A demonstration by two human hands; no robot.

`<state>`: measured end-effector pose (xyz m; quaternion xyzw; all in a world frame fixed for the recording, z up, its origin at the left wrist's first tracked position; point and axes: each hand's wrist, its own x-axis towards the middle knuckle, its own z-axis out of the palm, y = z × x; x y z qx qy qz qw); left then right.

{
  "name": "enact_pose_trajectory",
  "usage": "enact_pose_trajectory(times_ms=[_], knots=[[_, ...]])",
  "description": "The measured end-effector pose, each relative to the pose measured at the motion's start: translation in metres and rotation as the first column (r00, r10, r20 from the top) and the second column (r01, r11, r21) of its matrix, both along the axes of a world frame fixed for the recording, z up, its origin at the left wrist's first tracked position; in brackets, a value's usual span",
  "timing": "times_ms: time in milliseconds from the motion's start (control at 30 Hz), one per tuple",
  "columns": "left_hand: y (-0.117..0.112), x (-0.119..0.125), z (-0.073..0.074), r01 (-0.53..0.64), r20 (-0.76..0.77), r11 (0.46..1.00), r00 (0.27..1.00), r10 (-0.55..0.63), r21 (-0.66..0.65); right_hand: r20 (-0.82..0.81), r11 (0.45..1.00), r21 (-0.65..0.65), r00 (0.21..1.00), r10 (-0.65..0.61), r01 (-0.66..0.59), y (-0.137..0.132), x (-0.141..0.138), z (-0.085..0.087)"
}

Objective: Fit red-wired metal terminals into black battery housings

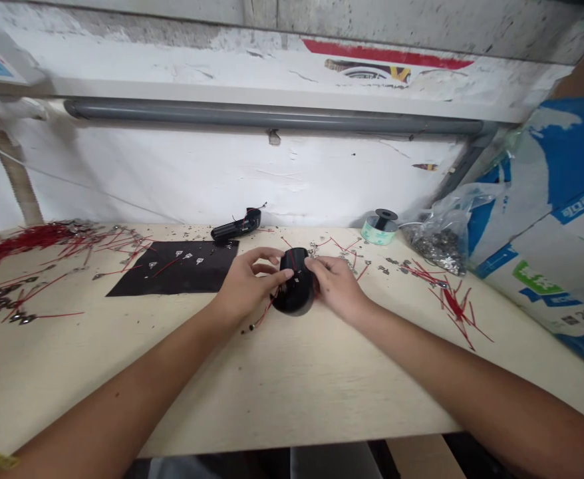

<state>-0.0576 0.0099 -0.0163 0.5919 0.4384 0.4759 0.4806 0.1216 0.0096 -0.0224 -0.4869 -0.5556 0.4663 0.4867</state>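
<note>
A black rounded plastic housing (294,293) with a red wire running from it rests on the wooden bench (292,392) between both hands. My left hand (245,283) grips its left side, fingers curled over the top. My right hand (336,285) holds its right side, fingers pinched on the top edge near a small metal terminal. A red wire with a metal end trails out below my left hand.
A black mat (179,267) with small metal pieces lies to the left. A second black housing (237,226) sits by the wall. Red wires (32,238) pile at far left, more red wires (454,303) at right. A tape roll (380,227), a bag of metal parts (439,241) and a blue-white sack (556,219) stand right.
</note>
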Motion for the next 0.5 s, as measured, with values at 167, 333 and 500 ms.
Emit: enact_pose_trajectory(times_ms=[167,333,500], knots=[[-0.0002,0.0015,0.0045,0.234,0.378,0.932,0.918,-0.118,-0.277,-0.116,0.999,0.052,0.993,-0.002,0.008,-0.0012,-0.0025,0.0008],[-0.006,0.0044,0.0038,0.401,0.411,0.842,0.879,-0.242,-0.362,-0.101,0.992,0.071,0.988,0.113,-0.106,-0.0047,-0.0052,0.0033],[-0.0057,0.0038,0.0039,0.335,0.471,0.87,0.871,-0.139,-0.363,-0.163,0.995,0.086,0.985,0.06,-0.046,0.0011,0.0009,0.0027]])
